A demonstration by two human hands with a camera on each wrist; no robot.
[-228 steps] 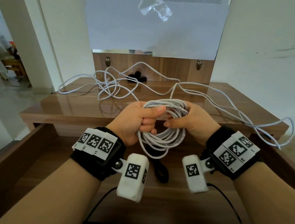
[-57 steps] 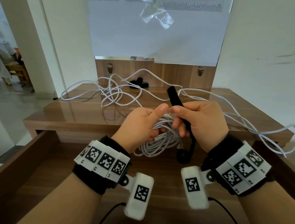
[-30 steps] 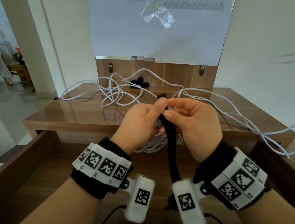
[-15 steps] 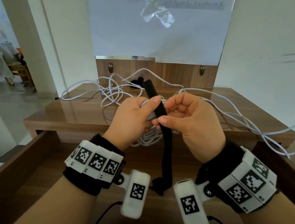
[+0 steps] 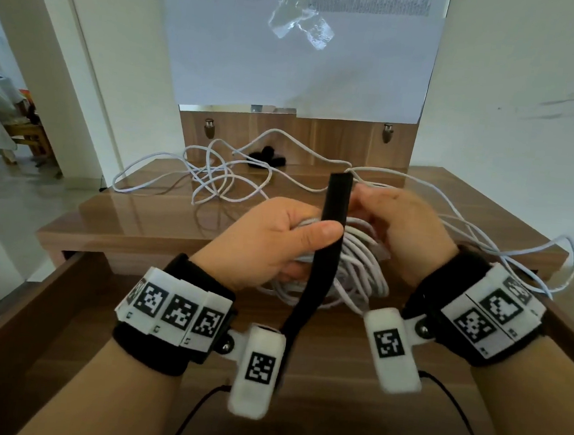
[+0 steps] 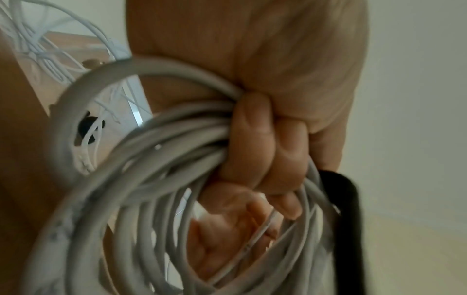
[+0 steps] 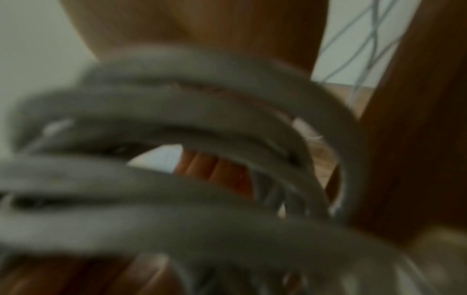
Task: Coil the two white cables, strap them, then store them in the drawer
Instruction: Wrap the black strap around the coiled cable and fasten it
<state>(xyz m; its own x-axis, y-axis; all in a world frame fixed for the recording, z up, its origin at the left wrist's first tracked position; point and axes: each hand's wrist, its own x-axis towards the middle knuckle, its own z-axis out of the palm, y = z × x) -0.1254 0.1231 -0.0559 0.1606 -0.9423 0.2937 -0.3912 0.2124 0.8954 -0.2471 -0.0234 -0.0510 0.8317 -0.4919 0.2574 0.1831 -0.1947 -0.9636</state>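
Over the open drawer (image 5: 66,303), the left hand (image 5: 263,243) is gripping the coil (image 5: 353,277), thumb pinning the strap (image 5: 328,241), while the right hand (image 5: 405,226), fingers curled, is pinching the strap's far end.

White paper sheet (image 5: 301,57) with crumpled tape (image 5: 300,29) hangs on the wall.

I see my left hand (image 5: 270,240) curled round the coiled white cable (image 5: 353,277), thumb pressing the black strap (image 5: 324,254) against it. My right hand (image 5: 401,233) sits just right of the strap, fingers bent toward its upper end; whether they pinch it I cannot tell. Both forearms reach forward.
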